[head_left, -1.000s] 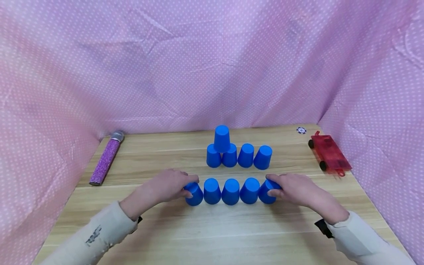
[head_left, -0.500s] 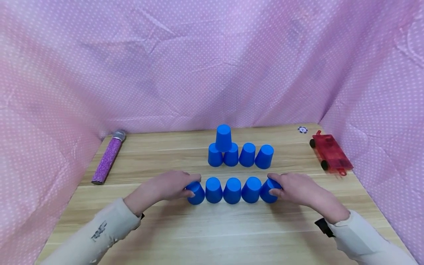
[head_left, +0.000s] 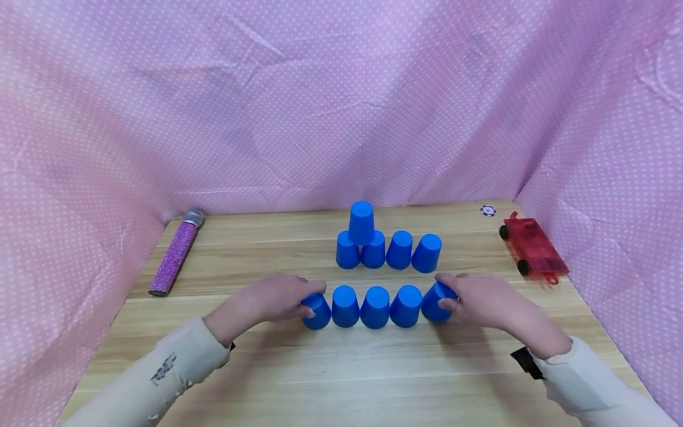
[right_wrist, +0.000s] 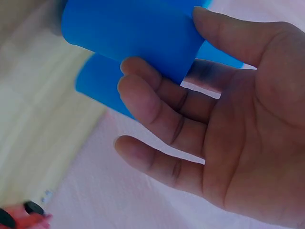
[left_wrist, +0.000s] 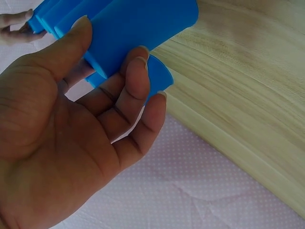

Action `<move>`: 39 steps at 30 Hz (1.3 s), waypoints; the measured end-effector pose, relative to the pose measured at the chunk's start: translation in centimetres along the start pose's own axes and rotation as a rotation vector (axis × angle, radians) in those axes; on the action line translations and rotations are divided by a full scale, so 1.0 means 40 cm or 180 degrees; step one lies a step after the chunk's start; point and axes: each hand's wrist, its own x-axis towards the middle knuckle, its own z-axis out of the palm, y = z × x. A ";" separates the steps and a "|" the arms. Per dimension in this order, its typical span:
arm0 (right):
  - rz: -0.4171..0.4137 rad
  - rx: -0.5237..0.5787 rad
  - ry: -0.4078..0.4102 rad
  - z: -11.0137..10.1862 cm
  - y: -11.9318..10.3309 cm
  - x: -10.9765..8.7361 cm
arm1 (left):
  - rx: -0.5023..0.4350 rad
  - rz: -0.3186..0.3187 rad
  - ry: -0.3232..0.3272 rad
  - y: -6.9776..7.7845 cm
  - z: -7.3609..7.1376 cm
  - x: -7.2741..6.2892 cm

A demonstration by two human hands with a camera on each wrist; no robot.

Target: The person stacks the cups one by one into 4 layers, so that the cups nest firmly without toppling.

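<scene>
Blue cups stand upside down in two rows. At the left end of the front row, my left hand (head_left: pixel 269 298) holds a cup (head_left: pixel 318 315) between thumb and fingers. My right hand (head_left: pixel 482 299) pinches the cup (head_left: pixel 437 305) at the right end, which tilts and stands slightly apart from its neighbour. Between them are three more cups, the middle one (head_left: pixel 374 308) among them. In the left wrist view the thumb and fingertips press the cup wall (left_wrist: pixel 143 31). The right wrist view shows thumb and fingers about the other cup (right_wrist: pixel 128 38).
Behind is a row of several blue cups (head_left: pixel 399 252), with one cup (head_left: pixel 361 224) stacked across the two leftmost. A purple glittery microphone (head_left: pixel 175 258) lies at the left. On the right are a red toy car (head_left: pixel 535 249) and a poker chip (head_left: pixel 488 210). Pink dotted cloth (head_left: pixel 341 118) surrounds the table.
My right hand has moved slightly right and up in the head view, taking its cup away from the neighbouring one. The left hand keeps its hold on the left end cup.
</scene>
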 end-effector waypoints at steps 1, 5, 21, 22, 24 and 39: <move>-0.0009 -0.0023 0.0044 -0.010 0.001 -0.001 | 0.0012 0.0001 -0.0001 0.000 -0.001 0.000; -0.0031 -0.0136 0.0275 -0.065 0.008 -0.002 | 0.0031 -0.0004 -0.0015 0.001 -0.004 -0.003; 0.0052 -0.0135 0.0223 -0.251 0.020 0.119 | 0.0061 -0.0015 -0.0023 0.006 -0.007 0.004; 0.0067 -0.0118 0.0191 -0.254 0.018 0.127 | 0.0055 -0.0020 -0.0027 0.007 -0.007 0.004; 0.0114 -0.0109 0.0136 -0.258 0.014 0.143 | 0.0054 -0.0035 -0.0027 0.009 -0.007 0.005; 0.0182 -0.0094 0.0093 -0.242 0.008 0.211 | 0.0080 -0.0120 -0.0016 0.016 -0.006 0.002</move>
